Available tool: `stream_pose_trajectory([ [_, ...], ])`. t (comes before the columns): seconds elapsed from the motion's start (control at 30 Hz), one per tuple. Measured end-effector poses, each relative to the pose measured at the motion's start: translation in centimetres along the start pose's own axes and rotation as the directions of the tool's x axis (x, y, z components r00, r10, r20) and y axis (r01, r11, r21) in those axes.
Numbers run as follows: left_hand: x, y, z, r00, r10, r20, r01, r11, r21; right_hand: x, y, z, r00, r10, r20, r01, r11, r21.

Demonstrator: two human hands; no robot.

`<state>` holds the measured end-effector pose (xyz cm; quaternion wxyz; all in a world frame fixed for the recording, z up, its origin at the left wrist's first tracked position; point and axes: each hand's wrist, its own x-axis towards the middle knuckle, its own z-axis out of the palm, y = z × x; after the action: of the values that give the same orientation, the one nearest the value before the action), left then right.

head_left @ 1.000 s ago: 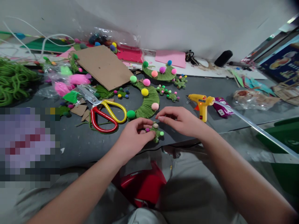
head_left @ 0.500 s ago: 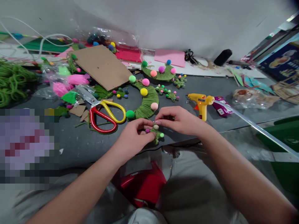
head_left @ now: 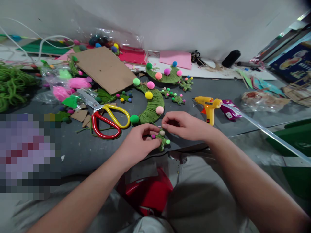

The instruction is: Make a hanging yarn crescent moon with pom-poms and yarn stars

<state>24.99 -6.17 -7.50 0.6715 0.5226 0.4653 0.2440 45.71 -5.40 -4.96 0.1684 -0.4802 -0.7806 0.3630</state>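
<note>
My left hand [head_left: 139,140] is closed on a small star wrapped in green yarn [head_left: 162,145], at the table's front edge. Purple, grey and light green pom-poms sit on the star, and a small pink one shows at its upper tip. Just right of that tip is my right hand [head_left: 182,125], thumb and fingers pinched together; whether anything is between them is hidden. Behind both hands lies a green yarn-wrapped crescent [head_left: 152,108] with large coloured pom-poms. Scissors [head_left: 107,124] with one red and one yellow handle rest left of my left hand.
A yellow glue gun [head_left: 208,106] with a long clear glue stick stands to the right, by a purple packet [head_left: 229,110]. Cardboard [head_left: 103,69], another crescent [head_left: 165,77] and small stars [head_left: 178,99] lie farther back. Green yarn [head_left: 14,85] is heaped at left.
My right fingertips have drawn slightly away from the star's upper tip. My left hand keeps its hold on the star. The view has shifted a little.
</note>
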Motion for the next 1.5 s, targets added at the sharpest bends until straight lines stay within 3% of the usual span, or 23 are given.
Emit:
stream_pose_trajectory([
  [0.33,0.0,-0.2,0.0,1.000,0.005,0.025,-0.005,1.000,-0.019,-0.2,0.3,-0.6,0.991,-0.122,0.046,0.122,0.992,0.004],
  [0.57,0.0,0.0,0.0,0.999,0.001,0.041,-0.002,1.000,0.012,-0.2,0.6,-0.6,0.991,-0.124,0.055,0.125,0.992,-0.014],
  [1.13,0.0,0.0,-0.2,0.999,-0.027,0.021,0.025,0.998,0.064,-0.1,0.1,-0.3,1.000,0.018,-0.005,-0.018,0.999,-0.038],
  [1.3,-0.2,0.1,0.0,1.000,-0.011,0.016,0.011,1.000,0.014,-0.1,0.3,-0.2,0.985,0.091,-0.149,-0.107,0.990,-0.097],
  [1.5,-0.4,0.1,-0.1,1.000,-0.016,-0.014,0.016,1.000,-0.007,0.0,1.1,-0.2,0.914,0.090,-0.396,-0.138,0.986,-0.094],
])
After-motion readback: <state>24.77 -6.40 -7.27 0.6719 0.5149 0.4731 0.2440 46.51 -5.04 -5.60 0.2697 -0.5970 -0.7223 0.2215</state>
